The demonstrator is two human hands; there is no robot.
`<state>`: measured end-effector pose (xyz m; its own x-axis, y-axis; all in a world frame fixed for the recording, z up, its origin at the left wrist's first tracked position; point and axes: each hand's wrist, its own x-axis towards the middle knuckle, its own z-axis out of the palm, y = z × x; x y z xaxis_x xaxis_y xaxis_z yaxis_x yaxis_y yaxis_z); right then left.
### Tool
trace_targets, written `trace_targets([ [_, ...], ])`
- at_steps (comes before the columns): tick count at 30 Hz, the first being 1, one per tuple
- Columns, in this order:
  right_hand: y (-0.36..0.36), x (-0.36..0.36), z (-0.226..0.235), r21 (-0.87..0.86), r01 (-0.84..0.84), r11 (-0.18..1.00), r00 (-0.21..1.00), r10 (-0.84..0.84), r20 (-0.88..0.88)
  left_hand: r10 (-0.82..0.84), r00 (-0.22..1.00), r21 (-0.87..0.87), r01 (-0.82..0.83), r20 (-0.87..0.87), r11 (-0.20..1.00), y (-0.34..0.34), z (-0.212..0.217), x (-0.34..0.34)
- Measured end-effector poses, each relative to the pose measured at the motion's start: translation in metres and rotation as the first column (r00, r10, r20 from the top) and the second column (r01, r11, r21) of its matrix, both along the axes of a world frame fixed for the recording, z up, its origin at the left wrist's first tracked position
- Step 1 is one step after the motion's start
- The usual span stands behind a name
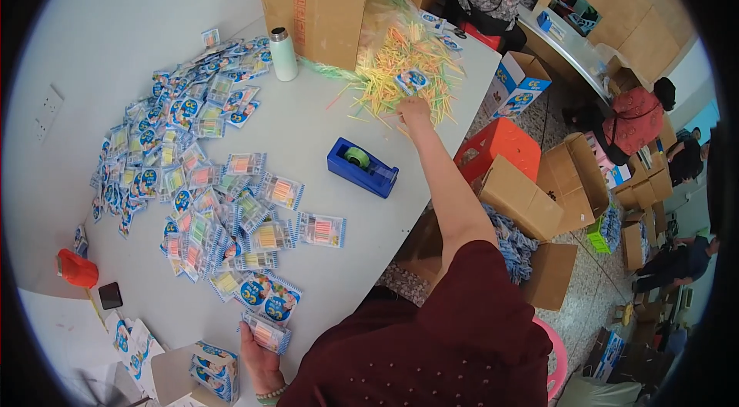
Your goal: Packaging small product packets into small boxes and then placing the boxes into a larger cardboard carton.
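Note:
Low in the picture, my left hand (260,361) grips a small clear-and-blue packet (269,334) with pinkish sticks inside. My right arm stretches to the far side of the table, where my right hand (414,110) has its fingers curled at the near edge of a heap of thin yellow, green and orange sticks (385,80). What those fingers hold, if anything, is hidden. A blue packet (412,81) lies on the heap just beyond them. Many similar packets (188,153) spread over the table's left side, some close to my left hand.
A blue tape dispenser (362,167) and a pale green bottle (283,56) stand on the table (323,114). Behind is a large cardboard box (323,18); an open printed box (192,372) is at lower left. Right are a red stool (500,147), open cartons (523,195) and other people.

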<state>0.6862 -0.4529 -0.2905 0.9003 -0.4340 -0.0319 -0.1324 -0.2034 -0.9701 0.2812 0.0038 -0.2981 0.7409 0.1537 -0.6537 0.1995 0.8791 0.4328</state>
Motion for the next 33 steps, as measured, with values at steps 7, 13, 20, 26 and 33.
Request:
trace_targets([
  [7, -0.057, -0.045, -0.015, -0.446, 0.135, 0.885, 0.989, -0.149, 0.004, -0.12, 0.992, 0.018, 0.119, 0.042, 0.993, 0.007, -0.004, 0.005],
  [13, -0.023, -0.075, 0.007, -0.4, 0.017, 0.916, 0.988, 0.046, 0.149, -0.078, 0.996, -0.037, 0.079, 0.043, 0.996, 0.002, 0.002, 0.0],
  [20, 0.146, -0.191, 0.047, -0.431, -0.531, 0.729, 0.752, 0.64, 0.156, -0.047, 0.999, 0.009, 0.047, -0.021, 0.999, -0.008, 0.006, 0.012],
  [26, 0.201, -0.207, 0.018, -0.894, -0.371, 0.25, 0.831, 0.518, -0.2, 0.031, 0.999, -0.033, -0.03, 0.019, 0.999, -0.01, 0.01, 0.002],
  [33, 0.196, -0.21, 0.023, -0.625, -0.587, 0.514, 0.768, 0.599, -0.228, -0.02, 0.998, 0.027, 0.018, 0.058, 0.999, -0.009, 0.012, -0.003],
])
